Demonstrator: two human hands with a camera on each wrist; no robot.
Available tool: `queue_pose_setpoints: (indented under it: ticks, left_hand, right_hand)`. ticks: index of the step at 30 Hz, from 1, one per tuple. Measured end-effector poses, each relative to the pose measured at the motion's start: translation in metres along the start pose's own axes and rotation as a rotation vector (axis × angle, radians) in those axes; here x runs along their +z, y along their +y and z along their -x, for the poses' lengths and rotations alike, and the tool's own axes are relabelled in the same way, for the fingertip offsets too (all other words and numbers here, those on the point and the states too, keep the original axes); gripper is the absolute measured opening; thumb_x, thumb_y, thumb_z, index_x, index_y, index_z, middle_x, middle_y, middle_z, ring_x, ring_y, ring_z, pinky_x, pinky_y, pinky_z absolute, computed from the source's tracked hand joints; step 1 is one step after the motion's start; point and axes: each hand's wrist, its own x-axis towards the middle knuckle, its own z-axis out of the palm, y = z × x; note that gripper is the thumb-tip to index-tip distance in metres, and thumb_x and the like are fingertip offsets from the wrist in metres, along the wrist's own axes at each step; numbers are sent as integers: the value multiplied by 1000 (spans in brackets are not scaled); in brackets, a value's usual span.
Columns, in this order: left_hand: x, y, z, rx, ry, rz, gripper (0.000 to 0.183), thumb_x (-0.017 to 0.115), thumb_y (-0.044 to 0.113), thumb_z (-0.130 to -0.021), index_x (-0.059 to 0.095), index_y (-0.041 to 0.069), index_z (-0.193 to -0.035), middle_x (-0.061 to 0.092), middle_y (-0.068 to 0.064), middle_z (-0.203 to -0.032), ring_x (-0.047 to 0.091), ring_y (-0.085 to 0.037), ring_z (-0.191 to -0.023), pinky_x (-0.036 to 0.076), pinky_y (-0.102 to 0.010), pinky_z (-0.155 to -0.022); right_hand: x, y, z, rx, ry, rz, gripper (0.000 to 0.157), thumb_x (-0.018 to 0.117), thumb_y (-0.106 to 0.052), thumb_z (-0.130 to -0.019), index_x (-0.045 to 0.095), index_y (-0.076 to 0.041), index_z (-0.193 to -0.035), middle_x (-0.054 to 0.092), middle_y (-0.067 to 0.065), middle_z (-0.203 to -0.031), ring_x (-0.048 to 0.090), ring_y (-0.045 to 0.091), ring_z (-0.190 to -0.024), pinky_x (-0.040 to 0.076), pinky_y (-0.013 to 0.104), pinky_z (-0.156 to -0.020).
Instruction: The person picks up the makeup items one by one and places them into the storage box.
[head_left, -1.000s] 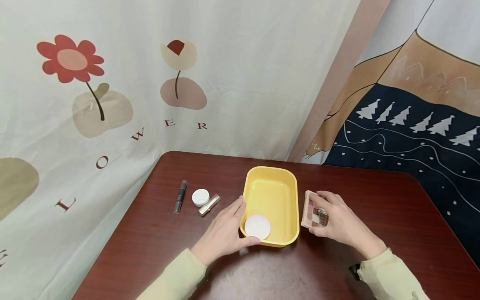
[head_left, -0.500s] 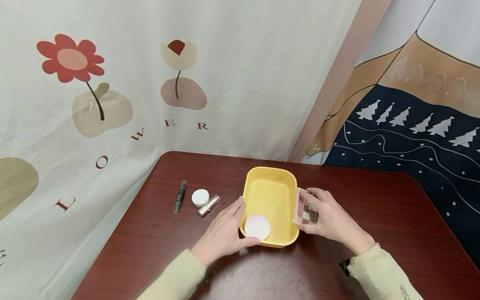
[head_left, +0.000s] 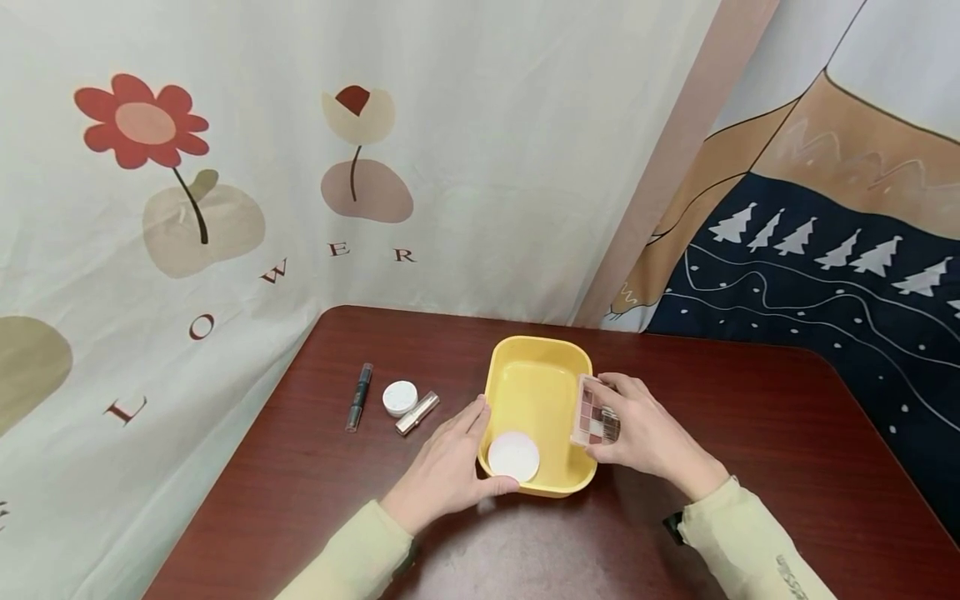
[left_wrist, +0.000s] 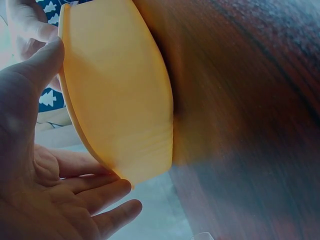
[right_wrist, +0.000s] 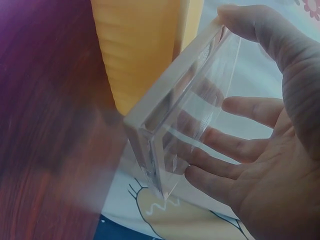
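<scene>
A yellow rectangular bin stands on the table, with a pale pink round disc in its near left corner. My left hand rests against that corner, its fingers along the left side and its thumb at the near rim. In the left wrist view, the bin's outer wall lies beyond the hand. My right hand holds an eyeshadow palette by its edges, thumb at one end and fingers at the other. The palette is tilted over the bin's right rim. Its clear cover shows in the right wrist view.
Left of the bin lie a dark double-ended pen-like stick, a small white round jar and a silvery lipstick-like tube. The brown table meets a printed curtain behind.
My right hand has carried the palette leftward, from the table beside the bin to over its right rim. My left hand stays at the bin's corner.
</scene>
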Motion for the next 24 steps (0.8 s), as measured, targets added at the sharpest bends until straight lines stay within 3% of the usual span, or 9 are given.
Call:
queue_pose_setpoints:
  ticks: [24]
  left_hand:
    - [0, 0, 0, -3, 6, 5, 110, 82, 61, -78, 42, -12, -150, 40, -25, -160, 44, -39, -145, 41, -51, -115]
  right_hand:
    - [12, -15, -20, -14, -30, 6, 85, 93, -33, -71, 60, -7, -145, 56, 23, -139, 52, 39, -127, 54, 53, -99]
